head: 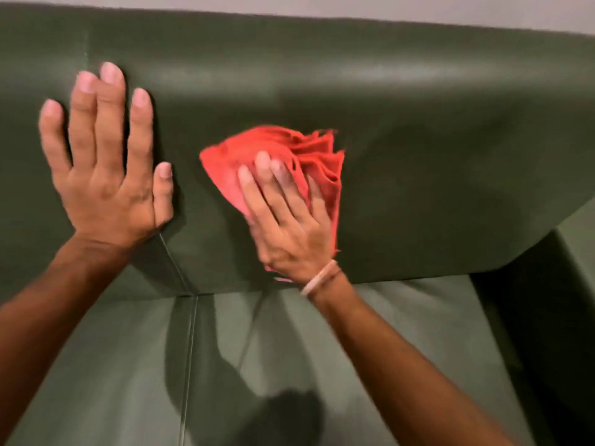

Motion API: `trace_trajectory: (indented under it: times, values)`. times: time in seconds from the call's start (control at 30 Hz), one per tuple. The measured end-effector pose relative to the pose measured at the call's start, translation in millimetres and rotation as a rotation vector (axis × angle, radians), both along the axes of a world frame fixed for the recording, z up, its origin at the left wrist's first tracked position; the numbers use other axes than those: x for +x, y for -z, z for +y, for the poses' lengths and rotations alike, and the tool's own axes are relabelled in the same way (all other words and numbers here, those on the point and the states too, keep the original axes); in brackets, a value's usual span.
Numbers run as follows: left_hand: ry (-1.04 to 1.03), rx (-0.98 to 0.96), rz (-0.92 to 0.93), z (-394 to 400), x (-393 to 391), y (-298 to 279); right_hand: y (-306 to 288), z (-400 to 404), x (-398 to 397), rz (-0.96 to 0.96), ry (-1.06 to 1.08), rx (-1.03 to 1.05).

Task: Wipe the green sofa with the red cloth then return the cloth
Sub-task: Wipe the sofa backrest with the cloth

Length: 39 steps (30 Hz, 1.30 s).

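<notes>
Green sofa (pixel 418 130), smooth and leather-like, filling nearly the whole view: tall backrest above, seat cushions below, a seam running down the seat and a slanted seam on the backrest. Armrest (pixel 573 252) at the right edge, in shadow. Pale strip of wall (pixel 322 4) above the backrest's top edge.

Two bare forearms reaching up from the bottom corners, casting dark shadows on the seat.

Left hand (pixel 103 169) flat against the backrest, palm on the leather, fingers spread and pointing up, thumb held close beside the palm; grip spread wide, holding nothing.

Right hand (pixel 283 217) just beside it, pressed palm-down over the red cloth (pixel 289 152). Fingers laid close together on top of the cloth, pinning it to the backrest rather than curling round it, as far as the motion blur allows a reading.

Red cloth bunched in folds, lying on the middle of the backrest, fanned out past the fingertips toward the upper right, one edge trailing down along the outer side of the hand to the wrist.

Thin pale bracelet (pixel 318 278) round the right wrist.
</notes>
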<state>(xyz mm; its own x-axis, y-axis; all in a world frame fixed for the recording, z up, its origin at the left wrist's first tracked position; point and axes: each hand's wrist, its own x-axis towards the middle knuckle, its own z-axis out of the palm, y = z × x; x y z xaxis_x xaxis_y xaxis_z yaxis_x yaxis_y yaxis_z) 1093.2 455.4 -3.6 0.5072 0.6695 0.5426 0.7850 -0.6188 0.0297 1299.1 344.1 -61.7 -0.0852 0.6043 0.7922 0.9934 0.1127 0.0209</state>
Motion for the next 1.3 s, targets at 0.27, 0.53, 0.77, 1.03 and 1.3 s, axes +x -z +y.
trace_trajectory:
  times: [0.27, 0.53, 0.77, 1.03, 1.3]
  values:
    - [0.013, 0.098, -0.024, 21, -21, 44, 6, 3, 34, -0.079, 0.187, 0.114]
    - [-0.001, 0.280, -0.127, 22, -17, 32, 56, -57, 61, -0.495, -0.257, -0.320]
    - [-0.028, 0.429, -0.097, 16, -10, 19, -4, -17, 80, -0.323, -0.029, -0.018]
    - [0.096, 0.191, -0.186, -37, -56, -24, -27, 14, -20, -0.316, -0.077, -0.121]
    - [-0.346, 0.248, -0.122, -10, -276, 0, -65, 110, -218, -0.062, 0.118, 0.088]
